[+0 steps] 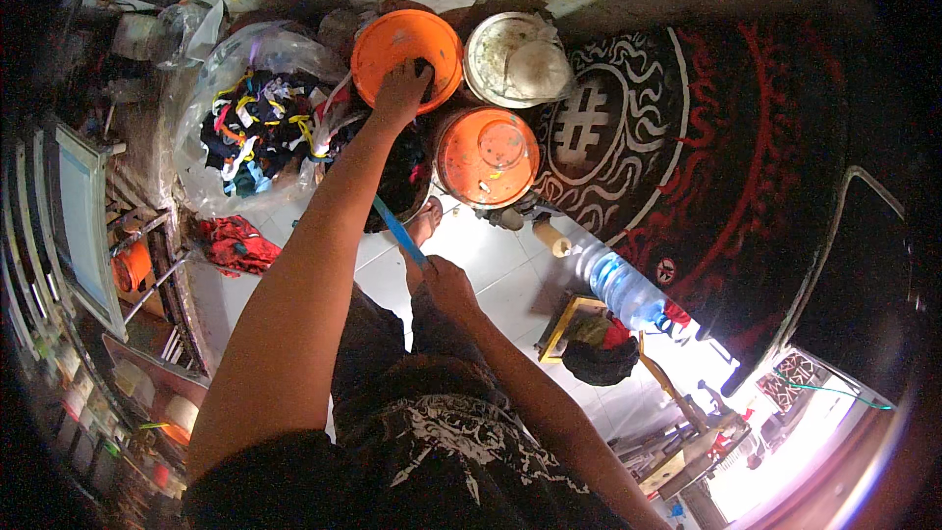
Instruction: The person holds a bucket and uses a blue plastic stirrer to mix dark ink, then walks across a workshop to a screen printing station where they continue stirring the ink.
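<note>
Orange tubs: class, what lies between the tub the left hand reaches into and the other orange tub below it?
Nothing in the head view: upper tub and lower tub nearly touch.

floor: white tiles (491,275) | left: cluttered metal shelves (88,236) | lower right: bright glare (785,461)

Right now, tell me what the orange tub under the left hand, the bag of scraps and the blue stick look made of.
Orange tub: likely plastic, with an even bright colour, a thin rim and smears of dirt. Bag: thin clear plastic film, glossy and wrinkled, with cloth scraps showing through. Blue stick in the right hand: smooth and flat, perhaps plastic or painted wood; I cannot tell which.
</note>
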Action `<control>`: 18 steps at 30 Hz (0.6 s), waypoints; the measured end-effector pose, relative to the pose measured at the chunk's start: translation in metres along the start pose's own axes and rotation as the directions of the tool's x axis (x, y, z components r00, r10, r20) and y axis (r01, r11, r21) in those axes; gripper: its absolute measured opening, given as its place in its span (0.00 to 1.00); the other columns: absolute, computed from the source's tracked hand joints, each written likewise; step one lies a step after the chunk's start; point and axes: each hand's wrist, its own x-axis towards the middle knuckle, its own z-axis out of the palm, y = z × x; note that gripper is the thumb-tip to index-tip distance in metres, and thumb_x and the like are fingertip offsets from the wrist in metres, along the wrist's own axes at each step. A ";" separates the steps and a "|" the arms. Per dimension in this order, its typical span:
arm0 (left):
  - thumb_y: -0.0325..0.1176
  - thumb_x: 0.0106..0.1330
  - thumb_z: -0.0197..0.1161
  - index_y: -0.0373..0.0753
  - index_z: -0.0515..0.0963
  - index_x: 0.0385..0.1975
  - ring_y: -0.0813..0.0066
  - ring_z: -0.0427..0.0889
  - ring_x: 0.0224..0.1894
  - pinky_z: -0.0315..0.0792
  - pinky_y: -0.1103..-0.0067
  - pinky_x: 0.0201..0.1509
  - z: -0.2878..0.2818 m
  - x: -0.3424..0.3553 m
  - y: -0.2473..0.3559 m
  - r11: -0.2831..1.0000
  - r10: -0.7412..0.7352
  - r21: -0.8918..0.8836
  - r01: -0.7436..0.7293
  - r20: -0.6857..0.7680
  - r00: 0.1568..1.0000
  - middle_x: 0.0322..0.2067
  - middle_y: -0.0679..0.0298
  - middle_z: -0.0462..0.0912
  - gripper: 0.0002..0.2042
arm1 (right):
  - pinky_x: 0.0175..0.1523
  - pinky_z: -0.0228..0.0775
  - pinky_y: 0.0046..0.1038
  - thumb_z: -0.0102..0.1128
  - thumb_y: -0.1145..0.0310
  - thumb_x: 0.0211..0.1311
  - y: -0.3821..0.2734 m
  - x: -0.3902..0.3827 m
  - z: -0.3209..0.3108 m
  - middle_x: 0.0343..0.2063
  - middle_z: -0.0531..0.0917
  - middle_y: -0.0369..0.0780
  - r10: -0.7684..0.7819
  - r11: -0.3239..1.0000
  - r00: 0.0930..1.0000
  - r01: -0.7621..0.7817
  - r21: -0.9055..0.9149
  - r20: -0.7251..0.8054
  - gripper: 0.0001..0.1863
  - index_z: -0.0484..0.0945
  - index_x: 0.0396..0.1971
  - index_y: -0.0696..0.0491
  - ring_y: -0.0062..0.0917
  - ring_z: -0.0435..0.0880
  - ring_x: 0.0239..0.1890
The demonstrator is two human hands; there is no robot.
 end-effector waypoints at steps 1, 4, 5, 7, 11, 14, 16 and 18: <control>0.34 0.59 0.54 0.42 0.71 0.47 0.53 0.75 0.45 0.72 0.61 0.43 0.005 0.000 -0.004 0.999 -0.004 -0.041 0.005 0.022 1.000 0.45 0.51 0.72 0.15 | 0.45 0.69 0.43 0.44 0.63 0.65 0.000 -0.003 -0.003 0.35 0.79 0.54 0.010 0.996 0.999 -0.006 -0.087 0.048 0.15 0.74 0.41 0.58 0.51 0.77 0.42; 0.31 0.60 0.52 0.40 0.72 0.46 0.53 0.75 0.46 0.72 0.61 0.45 0.008 0.004 -0.018 0.973 -0.079 -0.210 0.097 0.091 0.993 0.46 0.50 0.72 0.14 | 0.44 0.69 0.43 0.44 0.63 0.65 -0.010 -0.019 -0.016 0.34 0.79 0.54 0.091 0.978 0.995 -0.083 0.192 -0.034 0.15 0.74 0.39 0.59 0.50 0.78 0.39; 0.29 0.60 0.51 0.40 0.72 0.46 0.53 0.75 0.47 0.72 0.61 0.46 0.005 0.006 -0.023 0.941 -0.139 -0.294 0.167 0.115 0.984 0.47 0.49 0.72 0.13 | 0.43 0.70 0.43 0.45 0.64 0.65 -0.015 -0.025 -0.021 0.33 0.79 0.53 0.039 0.988 0.998 -0.031 0.151 -0.048 0.14 0.74 0.39 0.59 0.50 0.78 0.38; 0.28 0.61 0.49 0.38 0.72 0.45 0.54 0.75 0.48 0.72 0.62 0.47 -0.004 0.006 -0.035 0.810 -0.287 -0.478 0.339 0.182 0.941 0.48 0.50 0.72 0.13 | 0.41 0.71 0.42 0.45 0.64 0.65 -0.026 -0.034 -0.032 0.33 0.79 0.53 -0.049 0.997 0.997 0.053 0.052 -0.064 0.14 0.74 0.38 0.59 0.48 0.79 0.37; 0.29 0.64 0.48 0.38 0.71 0.48 0.58 0.75 0.49 0.72 0.64 0.52 -0.042 -0.021 -0.051 0.300 -0.395 -0.889 0.346 0.215 0.893 0.50 0.54 0.72 0.14 | 0.36 0.71 0.35 0.44 0.64 0.66 -0.036 -0.044 -0.040 0.27 0.80 0.47 -0.111 0.974 0.992 0.097 -0.205 -0.058 0.15 0.75 0.39 0.59 0.36 0.79 0.27; 0.32 0.65 0.49 0.41 0.69 0.52 0.62 0.74 0.50 0.71 0.63 0.53 -0.077 -0.051 -0.059 -0.251 -0.445 -0.918 0.307 0.391 0.806 0.51 0.58 0.71 0.16 | 0.29 0.67 0.29 0.42 0.62 0.68 -0.034 -0.053 -0.037 0.21 0.78 0.38 0.036 0.961 0.973 0.029 0.274 -0.230 0.16 0.75 0.39 0.59 0.21 0.73 0.20; 0.33 0.65 0.51 0.43 0.67 0.55 0.64 0.74 0.51 0.70 0.63 0.53 -0.094 -0.069 -0.058 -0.614 -0.398 -0.736 0.285 0.600 0.694 0.52 0.60 0.71 0.18 | 0.28 0.66 0.28 0.42 0.62 0.69 -0.035 -0.059 -0.038 0.21 0.78 0.37 0.119 0.917 0.961 -0.010 0.399 -0.249 0.16 0.75 0.38 0.59 0.20 0.73 0.21; 0.40 0.62 0.58 0.35 0.64 0.55 0.58 0.69 0.57 0.66 0.67 0.61 -0.112 -0.094 -0.056 -0.690 -0.344 -0.660 0.296 0.660 0.668 0.56 0.55 0.69 0.24 | 0.28 0.68 0.29 0.41 0.65 0.66 -0.046 -0.062 -0.041 0.26 0.78 0.42 0.152 0.902 0.943 -0.010 0.432 -0.295 0.13 0.73 0.38 0.58 0.23 0.74 0.20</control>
